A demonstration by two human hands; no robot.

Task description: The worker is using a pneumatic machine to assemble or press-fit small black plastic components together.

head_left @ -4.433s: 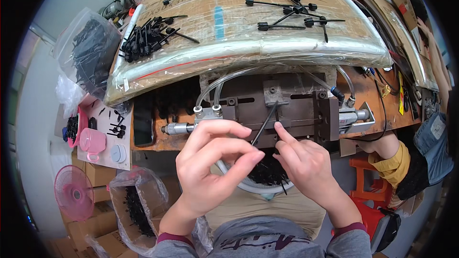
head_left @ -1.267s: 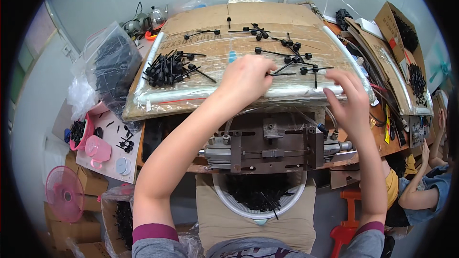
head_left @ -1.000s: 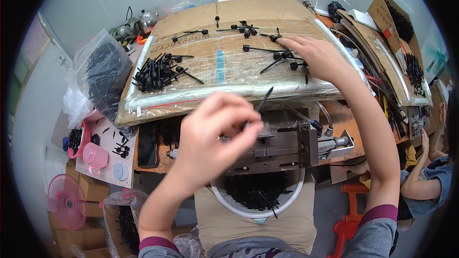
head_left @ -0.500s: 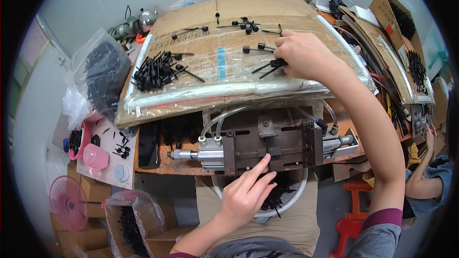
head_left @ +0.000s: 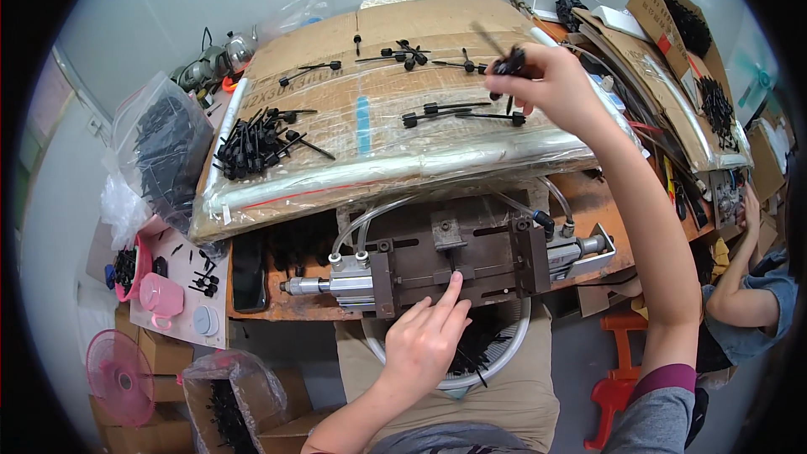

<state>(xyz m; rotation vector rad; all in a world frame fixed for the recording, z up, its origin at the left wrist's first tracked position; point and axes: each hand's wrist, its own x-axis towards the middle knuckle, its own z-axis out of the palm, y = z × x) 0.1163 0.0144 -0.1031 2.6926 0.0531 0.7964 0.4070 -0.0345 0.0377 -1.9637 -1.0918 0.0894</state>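
Some bare cardboard (head_left: 328, 105), right hand (head_left: 546, 88) near edge (head_left: 607, 108)

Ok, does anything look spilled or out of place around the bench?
Nothing looks damaged. Slightly untidy: several black parts lie at odd angles across the cardboard, apart from the heap at its left; small black pieces also lie loose beside the pink mug.

wide head-height fisheye view, downward over workbench (head_left: 598, 206)
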